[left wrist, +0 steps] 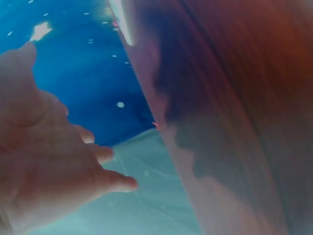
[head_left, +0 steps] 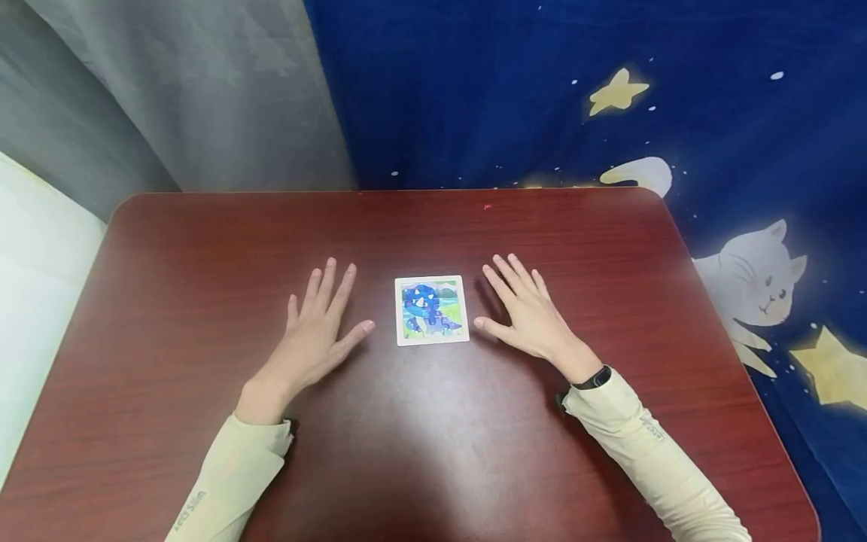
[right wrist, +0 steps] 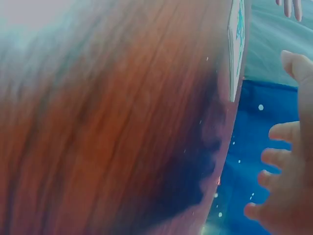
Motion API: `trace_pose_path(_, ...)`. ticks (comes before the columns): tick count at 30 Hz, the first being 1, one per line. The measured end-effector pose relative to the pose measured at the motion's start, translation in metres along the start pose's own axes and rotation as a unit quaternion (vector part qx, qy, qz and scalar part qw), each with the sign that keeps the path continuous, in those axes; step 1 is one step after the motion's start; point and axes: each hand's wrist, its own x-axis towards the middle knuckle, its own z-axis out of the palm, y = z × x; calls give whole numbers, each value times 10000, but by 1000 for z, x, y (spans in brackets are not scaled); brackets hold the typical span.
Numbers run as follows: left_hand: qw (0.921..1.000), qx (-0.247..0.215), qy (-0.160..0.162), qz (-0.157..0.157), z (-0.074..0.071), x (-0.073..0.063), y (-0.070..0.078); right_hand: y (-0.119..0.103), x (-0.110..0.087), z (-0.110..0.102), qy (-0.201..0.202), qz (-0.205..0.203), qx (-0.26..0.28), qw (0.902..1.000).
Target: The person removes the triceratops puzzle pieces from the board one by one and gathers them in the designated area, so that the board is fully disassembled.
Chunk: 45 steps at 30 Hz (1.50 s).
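Note:
A small square jigsaw puzzle [head_left: 432,310] in a white frame lies flat on the table, its picture a blue dinosaur-like figure on green and light blue. To its left is my left hand [head_left: 317,331], palm down, fingers spread, holding nothing. My right hand [head_left: 531,312] is just right of the puzzle, fingers spread too, thumb tip close to the frame but apart from it. In the left wrist view the left hand [left wrist: 49,142] appears above the tabletop, its shadow falling on the wood. The right wrist view shows the right hand [right wrist: 288,161] and the puzzle's edge [right wrist: 235,54].
The reddish-brown wooden table [head_left: 203,248] has rounded corners. Behind it hang a grey curtain [head_left: 223,83] and a blue curtain [head_left: 474,90] with stars and a white cat. A small red mark [head_left: 488,206] is near the table's far edge. A pale surface [head_left: 41,301] stands at left.

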Motion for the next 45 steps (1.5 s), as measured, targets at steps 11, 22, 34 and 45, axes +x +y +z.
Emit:
trace_pose_path(11, 9968, -339, -467, 556, 19, 1, 33, -18, 13, 0, 519, -721, 916, 9918)
trace_pose_path(22, 9963, -277, -511, 634, 40, 16, 53, -34, 35, 5, 67, -691, 1451, 9870)
trace_pose_path(34, 9941, -891, -58, 614, 52, 27, 47, -48, 70, 7, -334, -369, 1895, 9806)
trace_pose_path(45, 9872, -1364, 530, 629, 67, 19, 37, -55, 90, 18, -678, -85, 1570, 9852)
